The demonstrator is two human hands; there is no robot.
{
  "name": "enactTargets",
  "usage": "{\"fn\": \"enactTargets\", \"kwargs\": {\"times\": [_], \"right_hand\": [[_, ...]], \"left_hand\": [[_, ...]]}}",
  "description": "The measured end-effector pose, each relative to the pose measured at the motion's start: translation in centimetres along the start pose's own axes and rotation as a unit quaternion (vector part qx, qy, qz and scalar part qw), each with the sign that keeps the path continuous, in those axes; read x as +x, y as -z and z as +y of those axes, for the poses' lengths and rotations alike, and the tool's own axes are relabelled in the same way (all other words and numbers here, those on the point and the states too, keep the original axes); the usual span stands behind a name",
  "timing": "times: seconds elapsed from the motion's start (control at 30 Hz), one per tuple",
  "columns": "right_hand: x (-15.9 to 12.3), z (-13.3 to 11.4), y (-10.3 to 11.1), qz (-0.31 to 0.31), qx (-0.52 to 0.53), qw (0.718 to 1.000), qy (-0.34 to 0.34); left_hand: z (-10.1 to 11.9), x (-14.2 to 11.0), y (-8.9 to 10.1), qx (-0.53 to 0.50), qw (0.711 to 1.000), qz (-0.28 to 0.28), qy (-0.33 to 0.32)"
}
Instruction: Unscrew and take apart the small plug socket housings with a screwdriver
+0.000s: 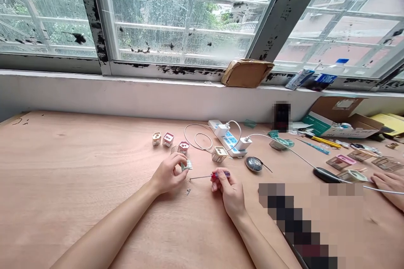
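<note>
Head cam shot here. The left hand (168, 173) sits just left of center, its fingers (176, 160) curled narrow around a tiny pale green plug piece (187, 165), which is partly tucked behind them and hard to make out. The right hand (230, 191) pinches a little screwdriver (217, 175) with a red and purple handle, its thin shaft pointing left toward the left hand. A small metal clip (188, 191) lies on the wooden surface (63, 155) just below, between the hands. Above them, near the middle of the frame, there's a row of small plug cases (168, 139), plus another (219, 154) right by a white power strip (227, 138). Over at the lower right edge, somebody else's hand (389, 185) rests on the surface near a white cable (375, 188). An open cardboard box (342, 117) sits at the right, under the window (183, 17).
</note>
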State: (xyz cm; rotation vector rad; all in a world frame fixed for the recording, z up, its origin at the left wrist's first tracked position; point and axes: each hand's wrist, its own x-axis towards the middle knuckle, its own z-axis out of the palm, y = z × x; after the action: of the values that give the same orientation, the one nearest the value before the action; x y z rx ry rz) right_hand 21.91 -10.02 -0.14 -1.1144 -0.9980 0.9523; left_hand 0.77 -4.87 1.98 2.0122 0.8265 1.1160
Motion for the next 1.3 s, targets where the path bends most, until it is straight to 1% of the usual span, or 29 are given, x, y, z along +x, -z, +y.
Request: {"fn": "enactTargets", "kwargs": {"times": [0.1,0.23,0.43,0.7,0.83,1.03,1.3], "right_hand": [[0.08,0.07,0.12,0.023,0.055,0.998,-0.012],[0.14,-0.34,0.18,0.052,0.130,0.990,-0.030],[0.20,-0.84,0.27,0.050,0.192,0.980,-0.036],[0.31,-0.66,0.15,0.013,0.201,0.978,-0.047],[0.25,-0.52,0.04,-0.002,0.201,0.978,-0.051],[0.20,-0.61,0.10,-0.006,0.203,0.978,-0.052],[0.32,-0.47,0.15,-0.005,0.200,0.978,-0.054]], "left_hand": [[-0.12,-0.02,-0.05,-0.006,1.000,-0.005,0.011],[-0.32,-0.08,-0.15,-0.020,0.999,-0.039,0.012],[-0.22,-0.12,-0.17,-0.027,0.997,-0.068,0.006],[-0.15,-0.23,-0.15,-0.014,0.997,-0.078,0.006],[-0.26,-0.18,-0.15,-0.014,0.997,-0.075,-0.005],[-0.34,-0.22,-0.19,-0.013,0.997,-0.077,-0.017],[-0.23,-0.22,-0.21,-0.013,0.996,-0.087,-0.015]]}}
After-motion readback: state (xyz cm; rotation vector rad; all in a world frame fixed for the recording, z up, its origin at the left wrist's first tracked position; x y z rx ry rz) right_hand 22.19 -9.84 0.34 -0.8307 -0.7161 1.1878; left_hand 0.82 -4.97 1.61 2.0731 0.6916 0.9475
